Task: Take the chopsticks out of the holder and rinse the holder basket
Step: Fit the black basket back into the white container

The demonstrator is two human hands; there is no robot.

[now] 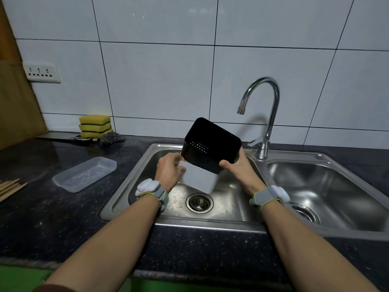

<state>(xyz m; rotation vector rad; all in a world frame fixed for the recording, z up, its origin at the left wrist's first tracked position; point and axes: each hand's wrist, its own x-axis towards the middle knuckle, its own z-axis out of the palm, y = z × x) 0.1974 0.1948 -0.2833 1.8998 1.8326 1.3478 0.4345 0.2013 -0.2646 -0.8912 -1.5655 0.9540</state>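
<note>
Dark speckled surface [200,247] with a double steel sink [259,225] set in. Left of the left grip [168,172]: clear plastic tray [84,173]; further left, chopsticks [10,188] at frame edge. Back-left by the wall: stacked yellow sponges [95,125], steel scourer [112,137] touching them.

Both forearms were bare from the elbow down. Each wrist carried a grey fabric strap edged with a thin yellow-green line, and on each strap sat a rounded white plastic pod: the left wristband [152,191] had its pod on the outer side, as did the right wristband [270,196]. A dark brownish-red sleeve cuff [49,288] showed at the bottom edge on the left arm.
</note>
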